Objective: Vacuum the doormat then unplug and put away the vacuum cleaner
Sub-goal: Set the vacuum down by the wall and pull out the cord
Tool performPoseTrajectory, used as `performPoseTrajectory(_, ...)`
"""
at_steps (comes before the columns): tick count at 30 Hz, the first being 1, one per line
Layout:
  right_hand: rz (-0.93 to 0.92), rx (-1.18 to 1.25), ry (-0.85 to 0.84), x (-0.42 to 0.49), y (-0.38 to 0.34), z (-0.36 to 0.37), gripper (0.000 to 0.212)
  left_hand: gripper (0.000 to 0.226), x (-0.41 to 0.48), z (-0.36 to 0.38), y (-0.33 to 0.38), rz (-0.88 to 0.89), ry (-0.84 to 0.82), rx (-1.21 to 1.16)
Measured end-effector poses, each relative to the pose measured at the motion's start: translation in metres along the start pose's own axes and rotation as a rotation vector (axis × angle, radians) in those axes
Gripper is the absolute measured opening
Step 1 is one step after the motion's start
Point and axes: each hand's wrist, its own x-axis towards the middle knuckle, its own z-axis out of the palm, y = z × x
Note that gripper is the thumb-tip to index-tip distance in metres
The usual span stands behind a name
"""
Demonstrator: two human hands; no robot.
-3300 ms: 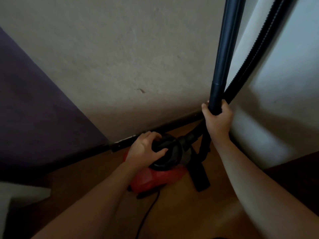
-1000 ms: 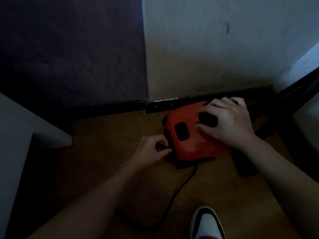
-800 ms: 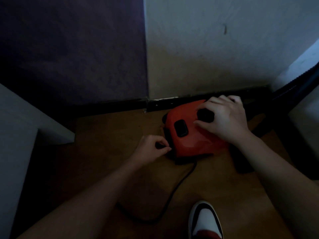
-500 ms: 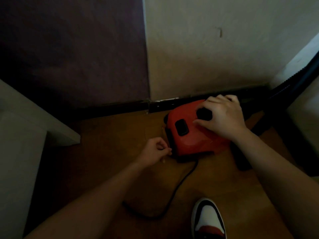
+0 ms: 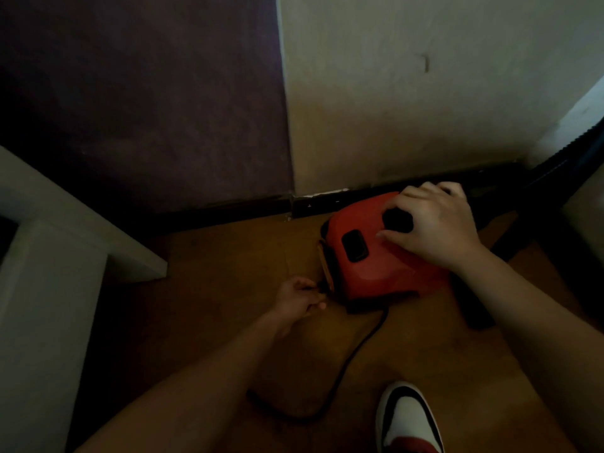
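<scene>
Two hands meet the red vacuum cleaner (image 5: 376,273). The right hand (image 5: 434,230) has its fingers spread on top, and the left hand (image 5: 299,300) pinches a small dark part (image 5: 323,287) at the vacuum's near corner. Bare wooden floor (image 5: 212,289) lies open left of those fingers, with the skirting board (image 5: 228,210) beyond. Seconds ago the left hand, not the right, rested on top. The cord (image 5: 356,351) loops behind the left wrist.

Home corner: wooden floor (image 5: 202,289), skirting board (image 5: 228,210).
</scene>
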Motion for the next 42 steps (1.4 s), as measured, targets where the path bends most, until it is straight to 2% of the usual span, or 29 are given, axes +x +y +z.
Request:
performPoseTrajectory(4,-0.004,-0.004,0.006,0.000,0.001,0.002,0.040,0.052,0.009,-0.004,0.007,0.035,0.014,-0.127)
performPoseTrajectory(6,0.000,-0.001,-0.005,0.000,0.001,0.001,0.039,0.054,0.010,-0.004,0.011,0.046,-0.001,-0.147)
performPoseTrajectory(9,0.001,0.000,-0.010,-0.001,0.002,0.001,0.039,0.043,0.011,-0.004,0.023,0.083,-0.013,-0.239)
performPoseTrajectory(12,-0.011,-0.003,0.002,-0.001,0.002,0.002,0.038,0.058,0.012,-0.004,0.040,0.211,-0.001,-0.223)
performPoseTrajectory(14,-0.014,-0.004,0.006,-0.002,0.001,0.003,0.038,0.062,0.009,-0.009,0.048,0.411,-0.025,0.016)
performPoseTrajectory(16,-0.011,-0.004,0.003,-0.001,0.001,0.002,0.038,0.053,0.001,-0.018,0.053,0.640,-0.154,0.366)
performPoseTrajectory(18,-0.007,-0.005,-0.005,-0.002,0.001,0.001,0.038,0.039,-0.008,-0.027,0.055,0.736,-0.270,0.662)
performPoseTrajectory(21,-0.003,-0.005,-0.009,-0.002,0.000,0.000,0.038,0.027,-0.024,-0.034,0.058,0.847,-0.341,1.047)
performPoseTrajectory(25,0.004,-0.012,-0.022,-0.002,-0.001,-0.001,0.039,0.033,-0.034,-0.028,0.057,0.729,-0.448,1.205)
performPoseTrajectory(29,0.007,-0.010,-0.025,-0.002,-0.001,-0.001,0.039,0.028,-0.024,-0.017,0.040,0.684,-0.360,1.311)
performPoseTrajectory(35,0.001,-0.004,-0.026,-0.001,-0.001,-0.001,0.038,0.021,0.006,-0.019,0.012,0.431,-0.209,1.221)
performPoseTrajectory(37,-0.002,-0.006,-0.024,0.000,-0.001,0.000,0.038,0.022,0.015,-0.019,0.003,0.302,-0.162,1.101)
performPoseTrajectory(39,-0.008,-0.010,-0.015,-0.001,0.000,0.001,0.037,0.025,0.021,-0.017,0.001,0.150,-0.106,0.834)
performPoseTrajectory(42,-0.011,-0.011,-0.003,-0.001,0.001,0.002,0.038,0.023,0.025,-0.012,0.008,0.104,-0.060,0.428)
